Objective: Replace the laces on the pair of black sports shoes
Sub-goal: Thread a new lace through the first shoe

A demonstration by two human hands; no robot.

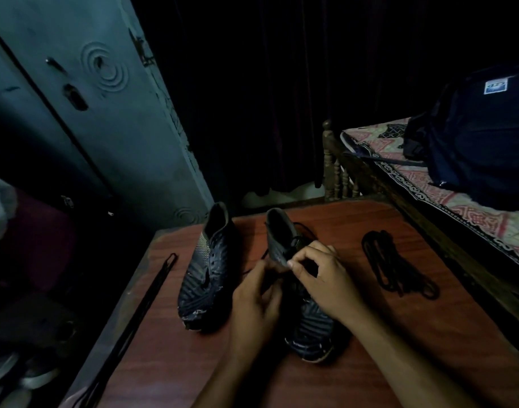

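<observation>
— Where does the job stand?

— About halfway through stripping, I'd judge. On the bench (370,334), the bare shoe (206,272) to the left of both hands shows open eyelets and no lace. The laced shoe (299,278) lies under the hands with its lace (300,231) partly threaded near the collar. No new lacing is visible on either shoe, so the rethreading looks to be all ahead.

— And the hands?

— The left hand (256,298) has its fingers curled at the shoe's middle, pinching what looks like lace; it's too dark to be sure. The right hand (320,275) pinches at the eyelet row with fingertips together.

— Count it, big to small.

— One bench, two shoes, two hands. One coiled lace bundle (399,265) lies to the right of the right hand. A straight lace (146,301) lies well left of the left hand, along the bench edge.
</observation>
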